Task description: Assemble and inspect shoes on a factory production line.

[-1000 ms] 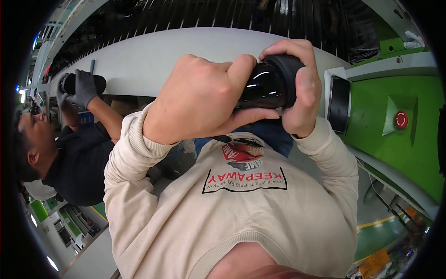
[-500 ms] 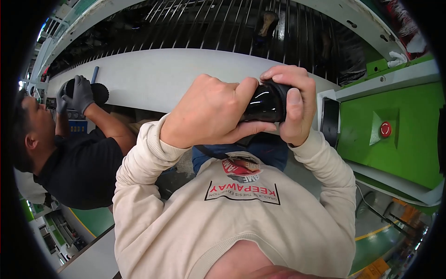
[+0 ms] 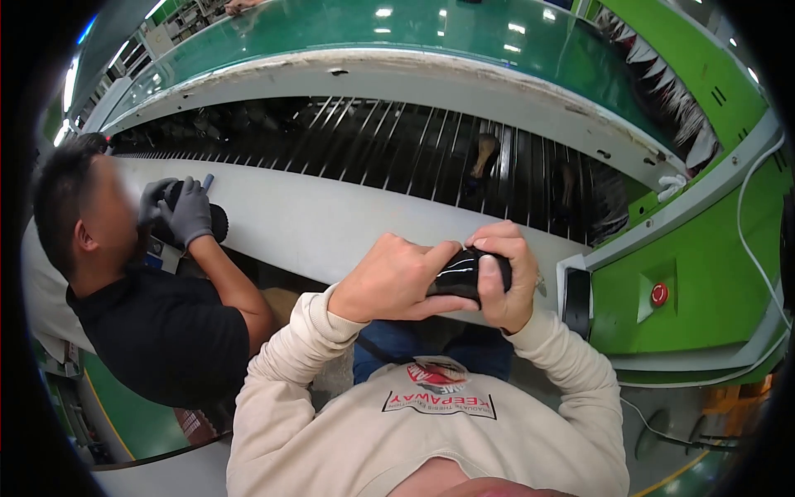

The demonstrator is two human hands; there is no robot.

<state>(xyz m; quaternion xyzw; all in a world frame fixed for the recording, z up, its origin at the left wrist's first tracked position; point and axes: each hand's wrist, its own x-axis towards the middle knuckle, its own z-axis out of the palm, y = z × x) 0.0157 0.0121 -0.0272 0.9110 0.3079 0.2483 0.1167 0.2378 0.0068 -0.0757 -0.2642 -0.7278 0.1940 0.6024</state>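
Both my hands hold a glossy black shoe [image 3: 457, 279] in front of my chest, above the near edge of a white ledge. My left hand [image 3: 396, 277] grips its left end, with the thumb along the near side and the fingers curled over the top. At the other end, my right hand [image 3: 507, 277] wraps its fingers over the top and presses its thumb against the dark end. The fingers cover much of the shoe, so its full shape is hidden.
Beyond the white ledge [image 3: 331, 211] runs a rack of metal rods [image 3: 381, 149] with dark items on it. A green conveyor [image 3: 397, 33] lies farther back. At right stands a green machine panel with a red button [image 3: 659, 294]. At left, a gloved co-worker [image 3: 174, 323] holds a black object.
My view has tilted up, so the green conveyor now shows and my hands appear lower. Both hands still grip the shoe. The co-worker's hands remain on the black object.
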